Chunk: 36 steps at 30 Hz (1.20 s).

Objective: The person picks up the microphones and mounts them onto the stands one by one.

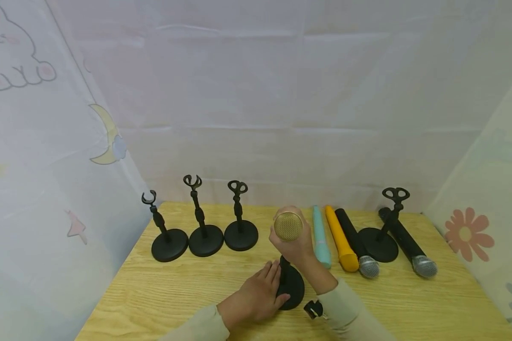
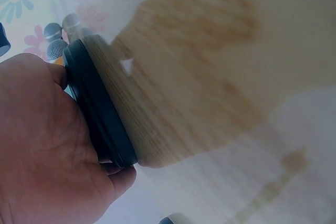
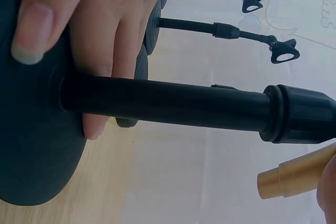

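A gold microphone (image 1: 288,226) is gripped in my right hand (image 1: 297,248), its mesh head facing up toward the head camera. In the right wrist view its narrow tail (image 3: 294,176) points down beside the upper joint of a black microphone stand (image 3: 168,102). My left hand (image 1: 259,294) presses on that stand's round base (image 1: 294,290), fingers fairly straight beside the pole and thumb lying on the disc. The left wrist view shows the base (image 2: 102,108) edge-on against the palm side. My right hand and the microphone hide the top of the stand in the head view.
Three black stands (image 1: 206,240) line the table's back left. Right of my hands lie a teal microphone (image 1: 320,237), a yellow one (image 1: 340,239) and two black ones (image 1: 409,244), with another stand (image 1: 379,245) between the black ones. A small black item (image 1: 313,309) is beside the right sleeve.
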Each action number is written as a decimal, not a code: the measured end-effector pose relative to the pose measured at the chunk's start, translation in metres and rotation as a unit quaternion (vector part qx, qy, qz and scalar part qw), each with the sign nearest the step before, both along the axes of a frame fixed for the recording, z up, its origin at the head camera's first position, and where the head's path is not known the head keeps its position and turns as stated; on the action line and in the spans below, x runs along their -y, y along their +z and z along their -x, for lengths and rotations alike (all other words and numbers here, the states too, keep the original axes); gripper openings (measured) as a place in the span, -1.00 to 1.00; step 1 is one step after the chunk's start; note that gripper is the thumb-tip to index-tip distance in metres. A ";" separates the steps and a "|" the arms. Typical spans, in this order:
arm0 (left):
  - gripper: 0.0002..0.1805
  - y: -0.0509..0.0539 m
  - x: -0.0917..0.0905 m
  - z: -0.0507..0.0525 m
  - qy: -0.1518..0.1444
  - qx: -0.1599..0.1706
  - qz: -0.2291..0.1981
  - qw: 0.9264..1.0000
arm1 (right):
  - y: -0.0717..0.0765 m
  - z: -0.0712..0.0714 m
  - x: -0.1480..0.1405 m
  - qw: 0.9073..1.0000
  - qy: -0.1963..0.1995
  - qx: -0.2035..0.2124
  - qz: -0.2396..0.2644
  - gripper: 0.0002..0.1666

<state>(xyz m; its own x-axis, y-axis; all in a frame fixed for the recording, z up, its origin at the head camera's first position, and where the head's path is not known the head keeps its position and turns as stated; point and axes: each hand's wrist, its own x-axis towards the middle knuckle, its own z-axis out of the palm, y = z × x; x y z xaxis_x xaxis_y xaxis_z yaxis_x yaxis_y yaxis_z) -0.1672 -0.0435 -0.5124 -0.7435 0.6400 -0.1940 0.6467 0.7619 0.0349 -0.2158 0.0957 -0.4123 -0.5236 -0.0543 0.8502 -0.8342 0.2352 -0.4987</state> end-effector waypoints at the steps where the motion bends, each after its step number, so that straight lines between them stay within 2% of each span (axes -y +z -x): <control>1: -0.12 0.001 0.000 -0.001 0.002 0.001 0.002 1.000 | 0.000 0.001 0.000 1.000 0.014 -0.007 0.005 -0.49; 5: -0.14 0.006 0.000 -0.002 0.003 0.004 0.003 1.000 | -0.001 0.002 0.000 0.999 0.045 -0.019 0.014 -0.52; 6: -0.14 0.007 0.000 -0.002 0.001 0.003 0.001 1.000 | -0.005 0.005 -0.001 0.998 0.051 -0.016 0.015 -0.52; 11: -0.15 0.007 0.001 -0.002 -0.001 0.013 -0.008 1.000 | -0.004 0.005 -0.001 0.999 0.045 -0.016 0.008 -0.47; 17: -0.14 0.008 0.001 -0.004 0.001 0.012 -0.009 1.000 | -0.006 0.005 -0.001 0.998 0.061 -0.005 0.026 -0.60; 20: -0.13 0.006 0.001 -0.003 0.003 0.010 -0.010 1.000 | -0.007 0.003 0.000 0.997 0.064 0.009 0.039 -0.60; 23: -0.12 0.005 0.000 -0.003 0.004 0.007 -0.013 1.000 | -0.002 -0.004 0.002 0.997 0.049 0.034 0.041 -0.62; 25: -0.13 0.005 0.000 -0.003 0.003 0.001 -0.013 1.000 | 0.006 -0.012 0.004 0.998 0.030 0.047 0.036 -0.66; 29: -0.14 0.006 0.000 -0.004 0.000 -0.010 -0.010 1.000 | 0.019 -0.023 0.006 0.998 0.006 0.053 0.023 -0.72; 36: -0.14 0.008 0.000 -0.004 0.001 -0.003 -0.008 1.000 | -0.006 -0.006 0.002 0.998 -0.015 0.060 0.010 -0.68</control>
<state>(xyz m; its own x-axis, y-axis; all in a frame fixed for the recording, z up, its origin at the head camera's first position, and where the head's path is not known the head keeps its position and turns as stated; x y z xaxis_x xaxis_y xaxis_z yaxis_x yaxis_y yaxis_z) -0.1632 -0.0435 -0.5049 -0.7459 0.6413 -0.1798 0.6452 0.7627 0.0436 -0.2098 0.0940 -0.4181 -0.6232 -0.0202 0.7818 -0.7605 0.2489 -0.5998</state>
